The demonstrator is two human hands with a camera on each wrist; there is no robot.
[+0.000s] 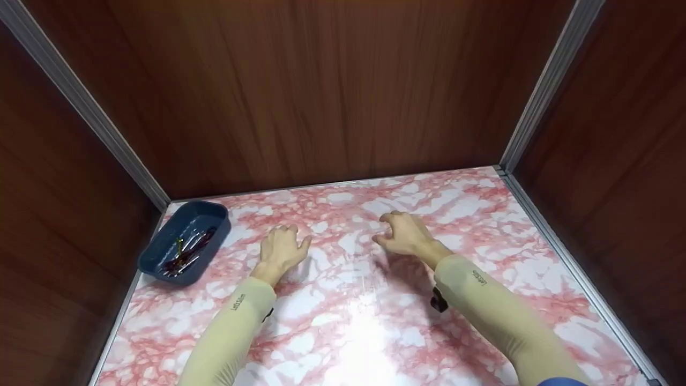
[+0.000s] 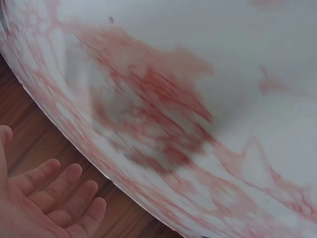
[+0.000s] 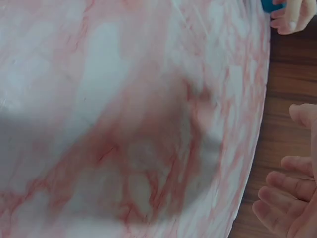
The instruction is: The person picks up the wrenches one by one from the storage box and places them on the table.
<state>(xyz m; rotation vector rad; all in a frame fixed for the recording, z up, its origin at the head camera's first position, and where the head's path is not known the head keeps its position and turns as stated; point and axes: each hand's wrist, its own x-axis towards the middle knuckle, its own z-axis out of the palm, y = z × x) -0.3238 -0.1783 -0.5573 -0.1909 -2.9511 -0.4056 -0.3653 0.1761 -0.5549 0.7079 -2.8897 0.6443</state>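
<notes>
My left hand (image 1: 280, 251) hovers palm down above the marbled table, with relaxed fingers and nothing held. To its left stands a dark blue bin (image 1: 217, 238), which holds several thin, shiny, dark red and yellowish items (image 1: 185, 256) too small to identify. On the other side, my right hand (image 1: 405, 234) is also over the table, loosely bent and holding nothing. The left wrist view shows the left palm and fingers (image 2: 64, 198) apart from the surface. In the right wrist view, the right hand's fingers (image 3: 285, 191) are likewise spread with no object among them.
The red-and-white marbled tabletop (image 1: 332, 316) is bounded by brown wood panels (image 1: 332, 96) at the back and both sides. Metal rails (image 1: 579, 289) run along its edges. A bright glare lies at the front middle. Dark wrist-camera pieces (image 1: 438, 300) hang under the sleeves.
</notes>
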